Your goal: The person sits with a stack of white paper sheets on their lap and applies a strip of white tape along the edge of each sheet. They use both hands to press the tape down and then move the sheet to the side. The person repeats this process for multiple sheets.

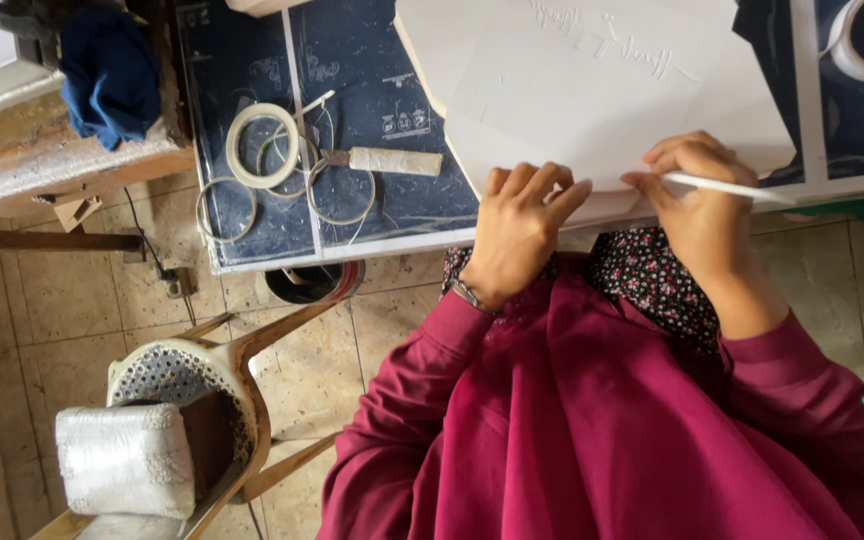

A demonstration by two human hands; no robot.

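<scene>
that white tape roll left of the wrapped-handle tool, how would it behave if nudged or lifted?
The tape roll lies flat on the dark mat, so a nudge would probably slide it, not roll it. It looks thin and hollow, likely light. It overlaps thin wire rings, which might drag along.

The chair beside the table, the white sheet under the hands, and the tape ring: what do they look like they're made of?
The chair looks like varnished wood with a woven cane seat, going by its brown frame and open lattice. The white sheet seems to be matte paper or thin card: flat, with faint raised lines. The tape ring looks like pale paper-type tape on a roll, though plastic cannot be ruled out.
</scene>
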